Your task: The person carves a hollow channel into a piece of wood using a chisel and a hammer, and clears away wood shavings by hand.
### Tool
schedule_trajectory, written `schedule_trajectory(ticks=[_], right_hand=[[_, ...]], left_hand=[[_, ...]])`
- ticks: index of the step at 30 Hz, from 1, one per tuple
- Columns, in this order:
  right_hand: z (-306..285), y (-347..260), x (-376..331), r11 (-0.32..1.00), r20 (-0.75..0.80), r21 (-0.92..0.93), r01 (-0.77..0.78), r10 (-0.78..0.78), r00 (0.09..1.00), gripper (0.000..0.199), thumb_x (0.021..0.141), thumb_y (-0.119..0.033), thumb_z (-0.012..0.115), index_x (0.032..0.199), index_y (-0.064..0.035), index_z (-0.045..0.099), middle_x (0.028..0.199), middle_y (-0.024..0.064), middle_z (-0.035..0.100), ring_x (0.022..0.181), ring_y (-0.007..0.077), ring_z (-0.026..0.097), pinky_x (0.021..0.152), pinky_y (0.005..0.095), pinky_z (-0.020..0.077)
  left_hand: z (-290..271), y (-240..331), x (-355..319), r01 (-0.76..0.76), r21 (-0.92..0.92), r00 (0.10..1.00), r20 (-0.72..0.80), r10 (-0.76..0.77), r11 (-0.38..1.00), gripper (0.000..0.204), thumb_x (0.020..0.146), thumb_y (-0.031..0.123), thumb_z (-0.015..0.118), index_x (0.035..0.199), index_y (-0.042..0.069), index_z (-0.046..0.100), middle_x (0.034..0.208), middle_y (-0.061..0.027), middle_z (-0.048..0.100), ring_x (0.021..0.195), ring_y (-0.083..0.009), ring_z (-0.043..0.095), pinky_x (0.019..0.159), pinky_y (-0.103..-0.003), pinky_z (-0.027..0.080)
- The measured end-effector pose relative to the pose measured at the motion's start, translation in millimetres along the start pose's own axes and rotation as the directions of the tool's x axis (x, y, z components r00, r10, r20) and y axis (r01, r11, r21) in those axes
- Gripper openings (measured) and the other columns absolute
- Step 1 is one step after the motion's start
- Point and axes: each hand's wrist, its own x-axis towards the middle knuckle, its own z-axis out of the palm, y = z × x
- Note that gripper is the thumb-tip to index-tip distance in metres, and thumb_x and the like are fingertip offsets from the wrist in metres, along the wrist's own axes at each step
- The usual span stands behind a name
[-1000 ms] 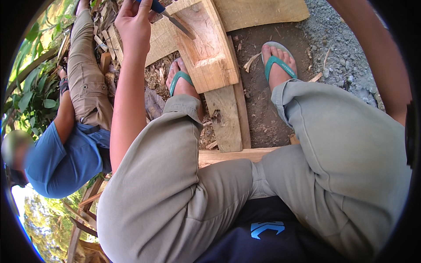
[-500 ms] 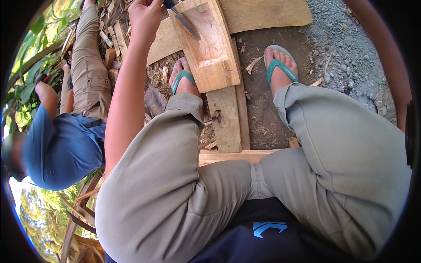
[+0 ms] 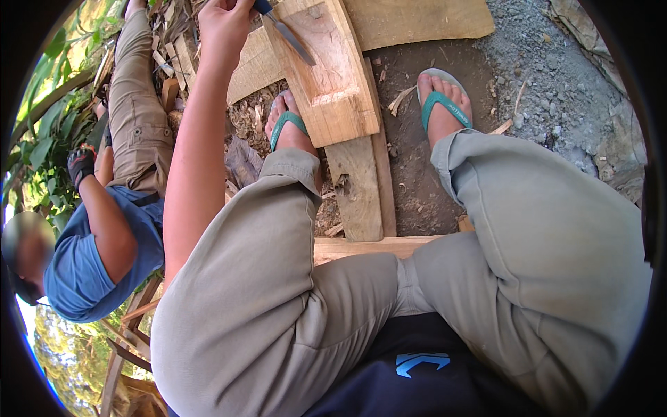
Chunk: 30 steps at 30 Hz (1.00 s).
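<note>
1. Gripping a blue-handled chisel [image 3: 281, 28], the left hand [image 3: 224, 22] sits at the top edge of the view, its grip curled tight round the handle; the upper part of the hand is cut off by the rim.
2. From that grip the chisel's grey blade slants down and to the right, its tip lying on the face of the carved wooden block [image 3: 332, 76].
3. The wooden block lies just right of and below the grip, a pale hollowed piece resting on a narrower plank [image 3: 361, 191] that runs on toward the person.
4. A broad pale board [image 3: 410, 21] lies farther right of the grip, behind the block, reaching across the top of the view.
5. The right hand is out of sight, so its grip cannot be told; only a strip of that forearm runs down the right rim.
6. Below the grip, the left foot [image 3: 288, 125] in a green sandal rests against the block's left side; the right foot [image 3: 443, 104], likewise sandalled, stands on bare soil well to the right.
7. Wood chips [image 3: 250, 118] litter the ground under the grip.
8. Well below and left of the grip, another person in a blue shirt [image 3: 90, 264] sits with a black-gloved hand [image 3: 81, 163] raised.
</note>
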Motion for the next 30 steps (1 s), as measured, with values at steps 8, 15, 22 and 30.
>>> schedule_trajectory(ticks=[8,15,22,30], right_hand=[[5,2,5,0.996,0.073,-0.089,0.003,0.003,0.997,0.018,0.086,-0.013,0.068,0.097,0.0003,0.07,0.061,0.001,0.055,0.049,0.0106,0.051,0.044,0.0297,0.0418],[16,2,3,0.999,-0.071,-0.008,0.046,-0.047,0.996,0.029,0.086,-0.013,0.068,0.11,0.0016,0.072,0.063,0.0031,0.058,0.049,0.0116,0.052,0.043,0.03,0.0423],[16,6,1,0.997,-0.093,-0.054,0.046,-0.051,0.994,0.035,0.086,-0.012,0.067,0.118,0.0009,0.071,0.062,0.003,0.057,0.046,0.0118,0.05,0.041,0.0306,0.0412],[0,1,-7,0.988,0.087,-0.13,0.086,-0.075,0.993,0.02,0.085,-0.009,0.065,0.1,0.0023,0.069,0.061,0.0022,0.054,0.05,0.0119,0.051,0.044,0.0311,0.041]], left_hand=[[12,-3,5,0.091,0.022,0.996,-0.008,-0.091,0.996,0.015,0.102,0.012,0.066,0.113,0.001,0.067,0.092,-0.004,0.073,0.079,-0.0113,0.068,0.072,-0.026,0.055],[11,-1,3,-0.02,0.013,1.0,0.014,0.019,1.0,0.018,0.103,0.011,0.064,0.117,-0.001,0.065,0.096,-0.0049,0.073,0.085,-0.0124,0.071,0.075,-0.026,0.056],[8,4,7,-0.052,-0.046,0.998,0.043,0.054,0.998,0.021,0.103,0.011,0.064,0.12,-0.002,0.064,0.097,-0.0056,0.073,0.088,-0.0134,0.072,0.078,-0.027,0.057],[2,-11,10,-0.011,0.028,1.0,0.018,0.011,1.0,0.02,0.102,0.012,0.067,0.117,0.0,0.066,0.096,-0.001,0.071,0.081,-0.0094,0.067,0.072,-0.025,0.053]])
